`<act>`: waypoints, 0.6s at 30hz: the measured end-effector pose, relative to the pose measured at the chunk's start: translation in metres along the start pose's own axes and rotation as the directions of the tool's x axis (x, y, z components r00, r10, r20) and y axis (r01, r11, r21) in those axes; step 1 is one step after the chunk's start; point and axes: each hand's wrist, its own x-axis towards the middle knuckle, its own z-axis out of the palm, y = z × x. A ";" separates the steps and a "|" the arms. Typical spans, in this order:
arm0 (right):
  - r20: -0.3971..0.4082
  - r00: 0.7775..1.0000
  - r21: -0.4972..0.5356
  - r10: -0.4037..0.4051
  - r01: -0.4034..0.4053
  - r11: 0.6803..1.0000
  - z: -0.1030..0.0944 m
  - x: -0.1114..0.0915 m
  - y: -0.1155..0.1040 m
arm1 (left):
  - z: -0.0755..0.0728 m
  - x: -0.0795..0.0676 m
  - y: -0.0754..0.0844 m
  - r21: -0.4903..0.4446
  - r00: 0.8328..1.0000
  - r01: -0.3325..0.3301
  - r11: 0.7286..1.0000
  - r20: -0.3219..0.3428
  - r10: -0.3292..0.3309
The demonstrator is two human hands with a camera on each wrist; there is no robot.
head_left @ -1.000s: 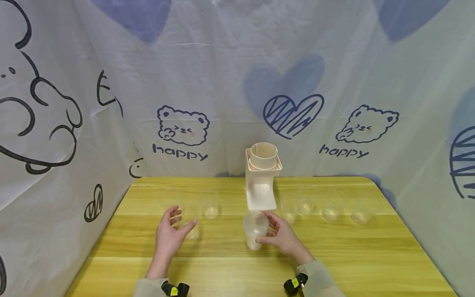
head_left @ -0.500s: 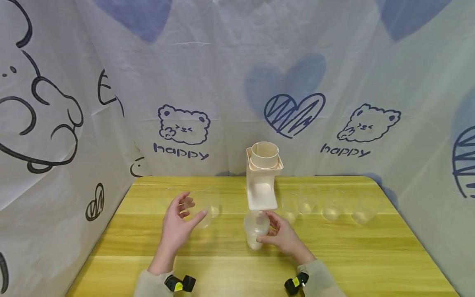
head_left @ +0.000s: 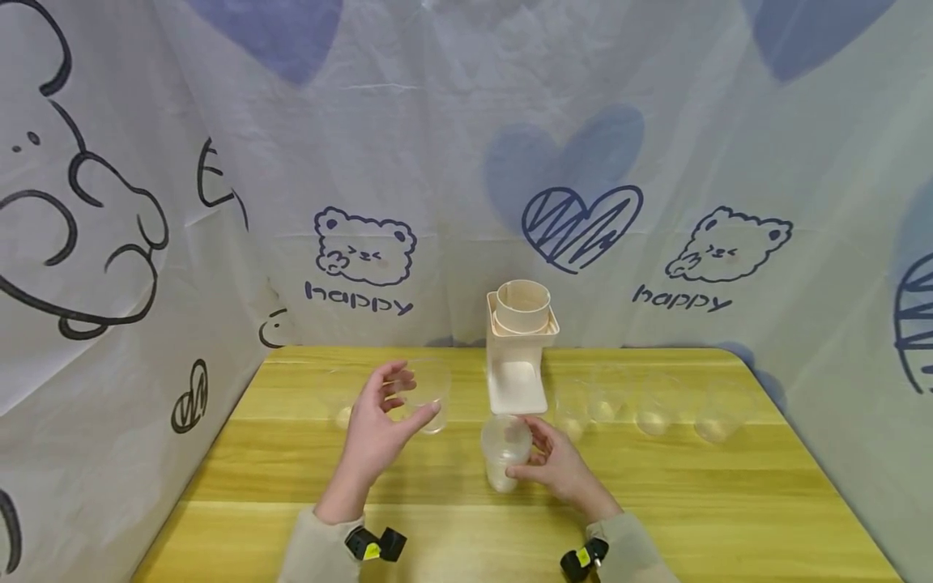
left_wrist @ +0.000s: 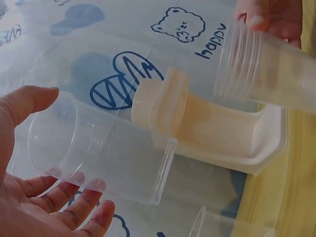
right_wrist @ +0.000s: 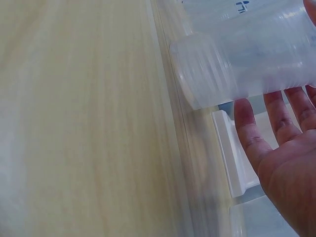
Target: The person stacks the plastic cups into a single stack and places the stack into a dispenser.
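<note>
My left hand [head_left: 382,425] holds a clear plastic cup [left_wrist: 113,153] upright between its thumb and fingers. In the left wrist view the cup's base appears raised above the table. My right hand [head_left: 557,465] grips a stack of nested clear cups [head_left: 504,453], whose several rims [left_wrist: 239,64] show in the left wrist view. The stack is upright at the middle of the table, in front of a cream-coloured stand [head_left: 516,389]. From the right wrist view, fingers [right_wrist: 279,116] lie along the stack's side. Whether the stack's base touches the table cannot be told.
A round cream collar [head_left: 522,306] tops the stand at the table's back edge. Several clear cups, such as this cup [head_left: 653,417], stand in a row to the right. Another cup [head_left: 341,405] stands at the left. A printed cloth [head_left: 437,162] hangs behind the wooden table [head_left: 692,502].
My left hand has moved right and away from me, carrying the clear cup nearer the stand. My right hand and the stack have stayed in place.
</note>
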 end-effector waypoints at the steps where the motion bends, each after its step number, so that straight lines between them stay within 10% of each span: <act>1: -0.002 1.000 0.000 0.005 -0.005 1.000 0.000 -0.001 0.000 | 0.002 0.000 0.001 -0.003 1.000 0.000 1.000 0.006 0.000; 18: 0.000 1.000 0.003 -0.019 0.019 1.000 0.001 0.000 0.001 | 0.026 -0.002 0.008 -0.026 0.996 -0.076 0.997 0.052 0.077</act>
